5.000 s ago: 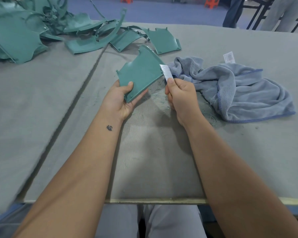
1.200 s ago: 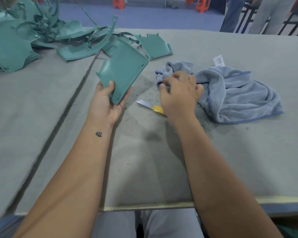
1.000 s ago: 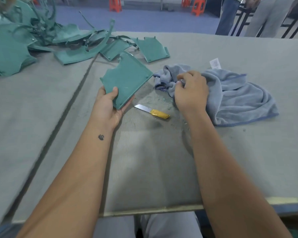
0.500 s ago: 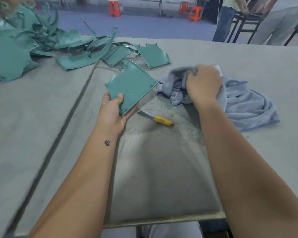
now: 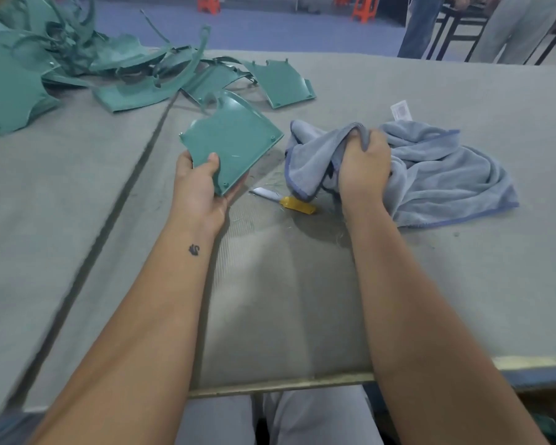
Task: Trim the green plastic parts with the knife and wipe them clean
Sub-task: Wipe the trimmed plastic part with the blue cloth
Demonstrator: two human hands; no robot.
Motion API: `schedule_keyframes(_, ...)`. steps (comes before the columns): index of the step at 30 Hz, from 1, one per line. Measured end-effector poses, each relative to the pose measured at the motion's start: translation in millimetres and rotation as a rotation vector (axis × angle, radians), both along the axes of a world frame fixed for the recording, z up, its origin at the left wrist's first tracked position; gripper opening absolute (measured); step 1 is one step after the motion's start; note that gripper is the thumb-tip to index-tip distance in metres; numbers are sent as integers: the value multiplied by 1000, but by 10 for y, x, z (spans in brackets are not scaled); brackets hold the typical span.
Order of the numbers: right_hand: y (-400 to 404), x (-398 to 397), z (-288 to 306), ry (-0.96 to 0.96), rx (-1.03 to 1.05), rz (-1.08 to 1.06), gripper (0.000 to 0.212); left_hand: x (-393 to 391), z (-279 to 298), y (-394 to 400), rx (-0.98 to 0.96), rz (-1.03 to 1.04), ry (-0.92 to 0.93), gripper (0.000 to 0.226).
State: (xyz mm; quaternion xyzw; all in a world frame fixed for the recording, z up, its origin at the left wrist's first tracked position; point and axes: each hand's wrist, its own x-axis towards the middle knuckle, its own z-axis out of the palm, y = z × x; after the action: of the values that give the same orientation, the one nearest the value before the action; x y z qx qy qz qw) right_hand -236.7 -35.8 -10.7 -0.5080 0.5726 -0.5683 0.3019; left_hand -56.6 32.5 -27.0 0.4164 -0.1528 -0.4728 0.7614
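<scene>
My left hand (image 5: pixel 198 187) grips a flat green plastic part (image 5: pixel 235 139) by its near corner, thumb on top, holding it just above the table. My right hand (image 5: pixel 363 165) grips a bunched fold of the grey-blue towel (image 5: pixel 437 175), lifted a little off the table to the right of the part. The knife (image 5: pixel 286 202), with a yellow handle and a bare blade pointing left, lies on the table between my hands, partly under the towel's hanging edge.
A pile of green plastic parts (image 5: pixel 77 65) covers the far left of the grey felt table (image 5: pixel 463 284). A seam (image 5: pixel 116 203) runs diagonally down the table's left side. Thin green shavings lie around the knife. People's legs and orange stools stand beyond the far edge.
My right hand laid the knife down on the table, moved to the towel and gathered it up. My left hand kept hold of the green part and tilted it flatter.
</scene>
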Motion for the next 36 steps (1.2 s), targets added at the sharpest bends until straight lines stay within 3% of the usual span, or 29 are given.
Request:
schedule_keyframes(3, 118, 39, 29, 58, -258, 50, 15, -43, -4, 11, -4, 3, -62, 26)
schedule_keyframes(7, 294, 299, 33, 130, -555, 164, 16, -125, -9, 17, -8, -79, -75, 38)
schedule_keyframes(9, 376, 445, 21, 140, -495, 333, 16, -159, 11, 43, -30, -148, -71, 43)
schedule_keyframes(13, 414, 549, -59, 391, -347, 618, 14, -137, 62, 43, -117, -125, 59, 51)
schedule_keyframes(17, 394, 498, -22, 227, -192, 846, 21, -82, 96, 46, -117, -133, 299, 38)
schedule_keyframes(20, 384, 530, -49, 396, -331, 695, 6, -148, 85, 48, -152, -190, 259, 44)
schedule_keyframes(22, 375, 559, -78, 415, -360, 510, 34, -173, 74, 51, -174, -205, 212, 45)
schedule_keyframes(24, 335, 552, -90, 316, -250, 441, 65, -162, 72, 46, -173, -208, 190, 44)
schedule_keyframes(25, 310, 547, -94, 275, -196, 433, 68, -151, 66, 40, -162, -205, 171, 43)
schedule_keyframes(28, 246, 527, -106, 297, -106, 471, 29, -135, 47, 41, -91, -205, 84, 43)
schedule_keyframes(29, 225, 513, -116, 314, -100, 468, 25, -136, 41, 48, -76, -208, 70, 41)
schedule_keyframes(33, 163, 457, -116, 267, -71, 394, 54, -137, 14, 75, -63, -215, -4, 32)
schedule_keyframes(36, 202, 491, -91, 111, -19, 318, 58, -171, 6, 81, -74, -209, -51, 26)
